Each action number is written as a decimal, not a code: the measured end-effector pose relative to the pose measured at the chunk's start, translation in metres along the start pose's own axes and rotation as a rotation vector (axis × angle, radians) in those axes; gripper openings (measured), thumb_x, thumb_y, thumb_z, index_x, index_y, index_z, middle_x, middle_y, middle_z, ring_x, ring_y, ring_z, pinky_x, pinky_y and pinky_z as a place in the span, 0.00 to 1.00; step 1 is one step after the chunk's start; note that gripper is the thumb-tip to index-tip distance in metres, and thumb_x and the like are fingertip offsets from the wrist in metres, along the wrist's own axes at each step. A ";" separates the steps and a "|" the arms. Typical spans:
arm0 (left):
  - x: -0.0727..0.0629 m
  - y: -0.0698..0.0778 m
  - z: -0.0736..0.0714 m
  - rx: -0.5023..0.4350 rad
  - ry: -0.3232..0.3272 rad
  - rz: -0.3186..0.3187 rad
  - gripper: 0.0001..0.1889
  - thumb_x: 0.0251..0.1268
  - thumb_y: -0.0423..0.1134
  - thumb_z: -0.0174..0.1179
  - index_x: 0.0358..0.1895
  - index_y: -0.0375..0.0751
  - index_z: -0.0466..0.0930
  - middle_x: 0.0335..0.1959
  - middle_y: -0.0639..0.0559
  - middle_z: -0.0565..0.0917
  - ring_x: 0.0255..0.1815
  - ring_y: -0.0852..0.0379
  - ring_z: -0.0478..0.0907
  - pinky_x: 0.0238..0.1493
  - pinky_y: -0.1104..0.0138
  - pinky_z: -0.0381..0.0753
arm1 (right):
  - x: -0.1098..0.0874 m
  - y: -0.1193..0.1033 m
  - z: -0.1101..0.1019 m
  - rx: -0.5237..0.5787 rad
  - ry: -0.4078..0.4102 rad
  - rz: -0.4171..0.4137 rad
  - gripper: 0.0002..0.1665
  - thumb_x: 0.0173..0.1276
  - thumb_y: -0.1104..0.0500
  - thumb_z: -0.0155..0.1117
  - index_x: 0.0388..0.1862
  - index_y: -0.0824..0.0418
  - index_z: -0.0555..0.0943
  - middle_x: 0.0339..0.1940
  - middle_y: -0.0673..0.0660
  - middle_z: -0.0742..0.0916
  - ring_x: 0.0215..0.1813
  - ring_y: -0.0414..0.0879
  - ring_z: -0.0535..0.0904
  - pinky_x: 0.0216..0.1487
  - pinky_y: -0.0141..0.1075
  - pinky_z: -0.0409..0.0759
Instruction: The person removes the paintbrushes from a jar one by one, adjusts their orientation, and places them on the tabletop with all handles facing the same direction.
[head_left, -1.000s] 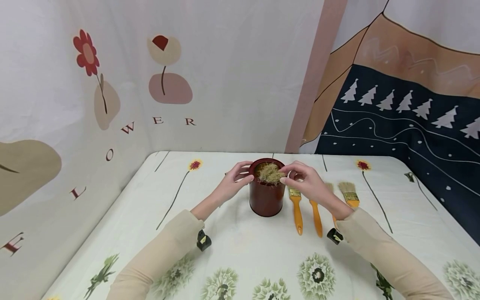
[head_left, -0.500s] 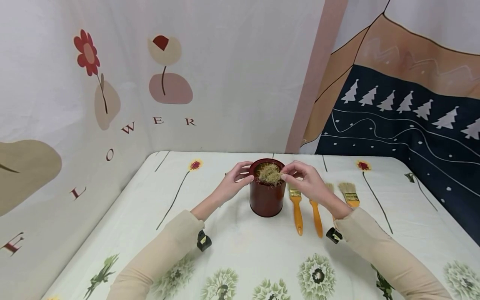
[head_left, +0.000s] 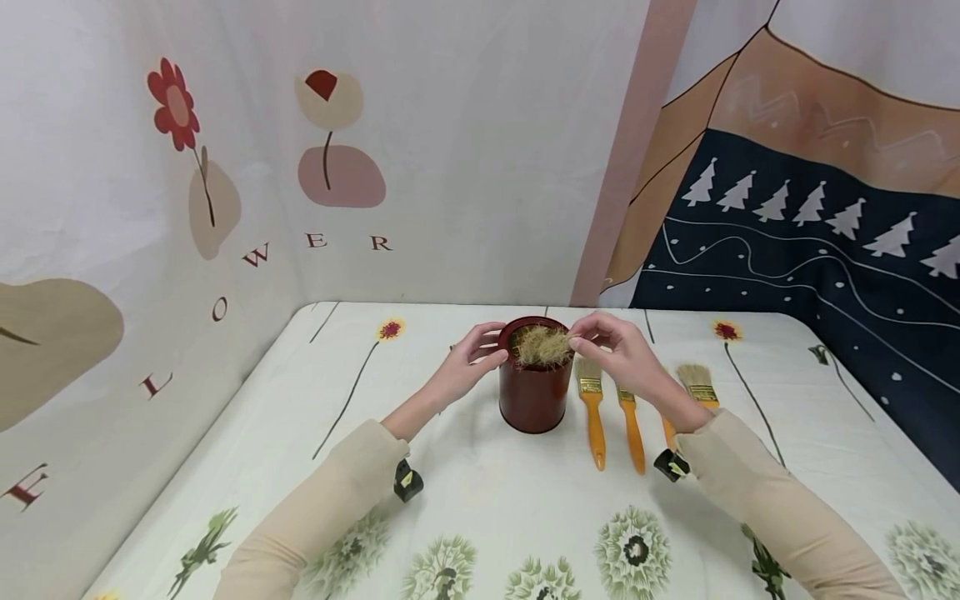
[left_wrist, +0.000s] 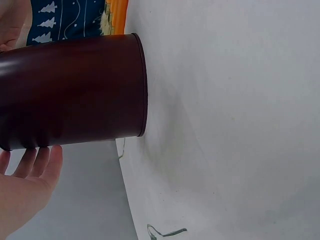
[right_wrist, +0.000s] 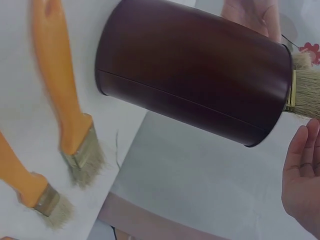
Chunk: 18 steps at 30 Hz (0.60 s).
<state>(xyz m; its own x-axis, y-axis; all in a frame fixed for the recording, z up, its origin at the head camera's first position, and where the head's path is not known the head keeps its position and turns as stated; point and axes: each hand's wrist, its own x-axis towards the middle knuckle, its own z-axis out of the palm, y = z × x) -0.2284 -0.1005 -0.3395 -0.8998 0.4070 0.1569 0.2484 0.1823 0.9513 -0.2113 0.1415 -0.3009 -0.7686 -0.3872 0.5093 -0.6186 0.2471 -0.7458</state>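
A dark red can stands upright on the table, and pale bristles stick out of its open top. The right wrist view shows these bristles belong to a paintbrush with a gold metal band, its handle hidden inside the can. At the can's left rim, my left hand holds the side, thumb in front and fingers behind; its fingertips meet the wall in the left wrist view. My right hand pinches the outer bristle ends with thumb and forefinger, just right of the rim.
Right of the can lie several flat paintbrushes with orange handles, among them a near one, a middle one and a far one, partly under my right forearm. A flower-print cloth covers the table; printed curtains rise behind it.
My right hand has shifted slightly right and up, and the bristles now reach further right towards its fingertips. My left hand and the can have stayed put.
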 end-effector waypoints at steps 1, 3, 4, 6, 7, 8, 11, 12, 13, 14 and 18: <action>0.000 0.000 0.000 0.000 0.001 0.000 0.26 0.64 0.38 0.51 0.64 0.38 0.56 0.59 0.40 0.64 0.59 0.48 0.62 0.53 0.60 0.68 | 0.000 -0.001 -0.001 0.003 0.006 -0.003 0.05 0.60 0.75 0.54 0.35 0.72 0.75 0.32 0.58 0.78 0.30 0.43 0.72 0.29 0.27 0.72; 0.000 0.000 0.000 0.001 0.002 0.001 0.26 0.64 0.38 0.51 0.64 0.38 0.56 0.59 0.40 0.64 0.59 0.48 0.62 0.53 0.60 0.67 | 0.001 -0.003 -0.002 0.012 0.017 0.001 0.04 0.60 0.74 0.54 0.35 0.72 0.75 0.32 0.58 0.78 0.30 0.43 0.72 0.30 0.27 0.72; 0.000 0.000 0.000 0.002 0.003 0.002 0.26 0.64 0.38 0.51 0.64 0.38 0.56 0.59 0.40 0.64 0.59 0.48 0.62 0.53 0.60 0.67 | 0.002 -0.004 -0.003 0.014 0.022 0.004 0.04 0.60 0.74 0.53 0.35 0.72 0.75 0.32 0.58 0.78 0.30 0.42 0.72 0.31 0.27 0.72; 0.000 0.000 0.000 0.004 0.004 0.004 0.26 0.65 0.37 0.51 0.64 0.37 0.56 0.59 0.40 0.64 0.59 0.47 0.62 0.53 0.59 0.67 | 0.002 -0.006 -0.005 0.016 0.030 0.012 0.04 0.61 0.74 0.53 0.35 0.72 0.74 0.31 0.58 0.78 0.30 0.42 0.72 0.32 0.27 0.73; -0.001 0.000 0.000 0.005 0.006 0.005 0.26 0.65 0.37 0.51 0.64 0.37 0.56 0.59 0.40 0.64 0.59 0.47 0.62 0.53 0.59 0.67 | 0.003 -0.008 -0.006 0.020 0.036 0.018 0.04 0.61 0.74 0.53 0.35 0.72 0.74 0.31 0.58 0.78 0.31 0.43 0.72 0.32 0.27 0.73; -0.001 0.001 0.000 0.005 0.006 0.006 0.26 0.65 0.37 0.51 0.64 0.37 0.56 0.59 0.40 0.64 0.59 0.47 0.62 0.53 0.59 0.67 | 0.003 -0.009 -0.007 0.020 0.042 0.021 0.04 0.61 0.73 0.53 0.35 0.72 0.74 0.30 0.58 0.78 0.31 0.43 0.72 0.32 0.27 0.73; -0.001 0.000 0.000 0.003 0.009 0.013 0.26 0.64 0.37 0.51 0.64 0.36 0.56 0.59 0.40 0.64 0.59 0.47 0.62 0.53 0.59 0.67 | 0.003 -0.013 -0.010 0.017 0.064 0.029 0.05 0.61 0.73 0.53 0.36 0.72 0.74 0.29 0.57 0.78 0.30 0.43 0.72 0.32 0.26 0.73; -0.001 0.000 0.000 0.002 0.009 0.014 0.26 0.64 0.37 0.51 0.64 0.36 0.56 0.59 0.40 0.64 0.59 0.48 0.62 0.53 0.59 0.67 | 0.004 -0.014 -0.011 0.017 0.071 0.029 0.05 0.61 0.73 0.53 0.36 0.73 0.74 0.29 0.56 0.77 0.30 0.44 0.72 0.32 0.26 0.73; -0.001 0.001 0.000 0.002 0.009 0.016 0.26 0.64 0.37 0.51 0.64 0.36 0.56 0.59 0.40 0.64 0.59 0.47 0.62 0.53 0.59 0.67 | 0.004 -0.015 -0.012 0.014 0.078 0.028 0.05 0.61 0.73 0.53 0.37 0.73 0.74 0.29 0.56 0.77 0.30 0.44 0.72 0.32 0.26 0.73; -0.001 0.001 0.001 0.002 0.009 0.016 0.26 0.64 0.37 0.51 0.64 0.36 0.56 0.59 0.40 0.64 0.59 0.47 0.62 0.53 0.59 0.67 | 0.004 -0.015 -0.012 0.011 0.084 0.029 0.05 0.61 0.73 0.53 0.37 0.73 0.74 0.29 0.56 0.77 0.30 0.43 0.72 0.32 0.25 0.73; -0.001 0.001 0.001 0.002 0.010 0.008 0.26 0.64 0.37 0.51 0.64 0.37 0.56 0.59 0.40 0.64 0.59 0.47 0.62 0.53 0.59 0.67 | 0.005 -0.016 -0.015 0.023 0.099 0.016 0.05 0.62 0.73 0.53 0.37 0.73 0.74 0.29 0.60 0.77 0.30 0.43 0.73 0.33 0.26 0.74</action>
<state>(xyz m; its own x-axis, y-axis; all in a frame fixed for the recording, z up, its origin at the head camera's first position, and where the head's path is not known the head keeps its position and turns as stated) -0.2270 -0.1000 -0.3391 -0.9012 0.3999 0.1673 0.2566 0.1812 0.9494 -0.2077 0.1493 -0.2800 -0.7913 -0.2934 0.5364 -0.6032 0.2315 -0.7632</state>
